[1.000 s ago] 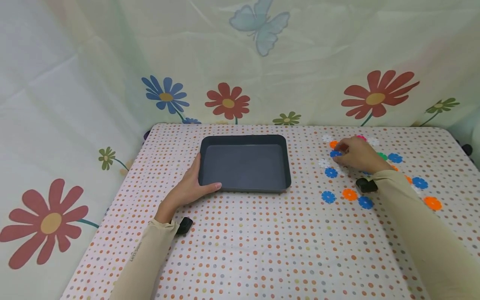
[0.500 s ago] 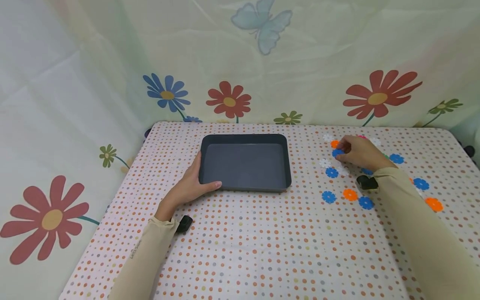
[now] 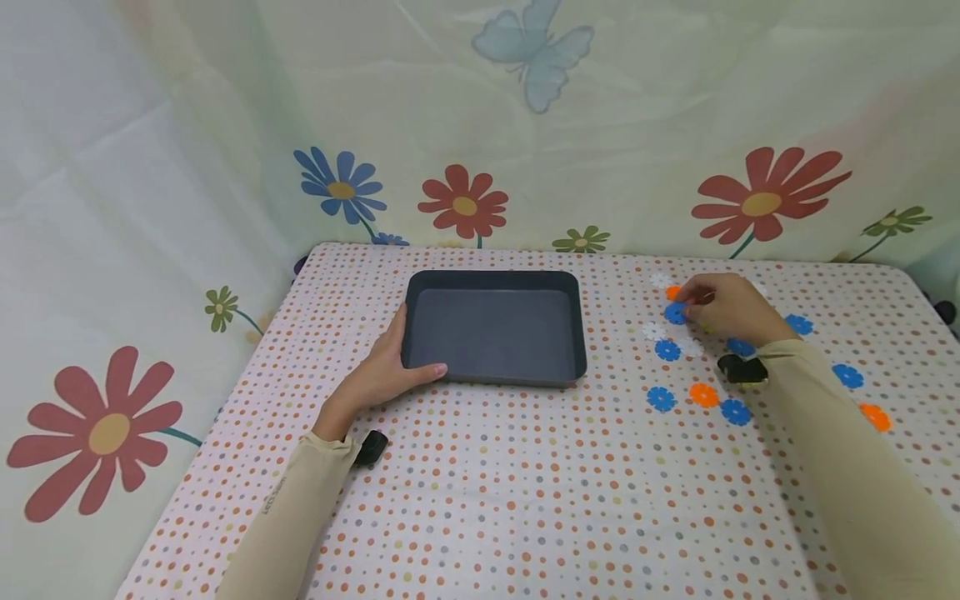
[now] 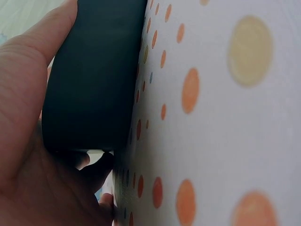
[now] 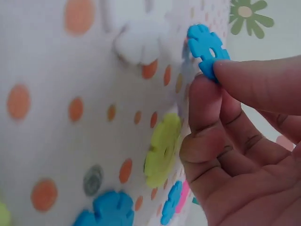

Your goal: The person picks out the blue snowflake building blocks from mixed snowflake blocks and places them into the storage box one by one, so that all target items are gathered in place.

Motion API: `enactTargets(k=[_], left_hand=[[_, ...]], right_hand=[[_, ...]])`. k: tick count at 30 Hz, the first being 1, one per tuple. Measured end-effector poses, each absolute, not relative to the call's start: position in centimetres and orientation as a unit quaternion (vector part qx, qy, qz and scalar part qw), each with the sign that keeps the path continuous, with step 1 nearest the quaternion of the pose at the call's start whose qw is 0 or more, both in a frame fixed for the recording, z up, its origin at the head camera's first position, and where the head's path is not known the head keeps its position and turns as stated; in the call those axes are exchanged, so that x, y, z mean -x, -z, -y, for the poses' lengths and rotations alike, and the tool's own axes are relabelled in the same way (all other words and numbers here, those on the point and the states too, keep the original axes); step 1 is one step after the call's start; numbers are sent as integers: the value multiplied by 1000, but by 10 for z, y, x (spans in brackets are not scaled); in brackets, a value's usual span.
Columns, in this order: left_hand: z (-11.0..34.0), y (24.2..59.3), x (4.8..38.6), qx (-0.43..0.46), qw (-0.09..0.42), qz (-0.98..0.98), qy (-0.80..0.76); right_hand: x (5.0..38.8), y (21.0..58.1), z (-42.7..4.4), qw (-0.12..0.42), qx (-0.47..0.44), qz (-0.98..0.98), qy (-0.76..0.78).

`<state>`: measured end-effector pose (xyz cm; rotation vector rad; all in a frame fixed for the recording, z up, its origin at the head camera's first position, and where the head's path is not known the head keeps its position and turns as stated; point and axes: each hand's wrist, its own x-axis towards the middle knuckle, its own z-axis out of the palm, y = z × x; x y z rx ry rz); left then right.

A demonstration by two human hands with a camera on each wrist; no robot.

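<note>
A dark grey rectangular baking tray (image 3: 493, 333) stands on the table in the head view. My left hand (image 3: 378, 367) holds its near left corner, thumb along the front wall and fingers along the left side; some fingertips are hidden behind the corner in the left wrist view. Thumb and forefinger of my right hand (image 3: 731, 308) pinch a blue flower-shaped plastic disc (image 5: 207, 47) by its edge, tilted up near the cloth. Beneath and around that hand lie more such discs: a yellow one (image 5: 163, 150), a white one (image 5: 138, 42) and an orange one (image 3: 704, 395).
The table wears a dotted cloth (image 3: 480, 492). Blue discs (image 3: 661, 399) and others are scattered over its right side, partly covered by my right forearm. A flower-printed curtain (image 3: 622, 108) rises behind the table and at the left.
My right hand stays among the discs, fingers pinching the blue disc, with only a slight shift. The left hand and tray keep their places; the head view has moved a little.
</note>
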<state>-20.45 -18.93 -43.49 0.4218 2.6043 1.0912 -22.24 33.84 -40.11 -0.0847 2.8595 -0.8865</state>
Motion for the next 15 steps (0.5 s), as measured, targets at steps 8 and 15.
enactTargets(k=[8,15], left_hand=[[190,435,206,-142,151,-902,-379],[190,437,206,-144,149,-902,-380]], right_hand=[[224,394,-331,83,2,-920,383],[230,390,-316,88,-19,-886,455]])
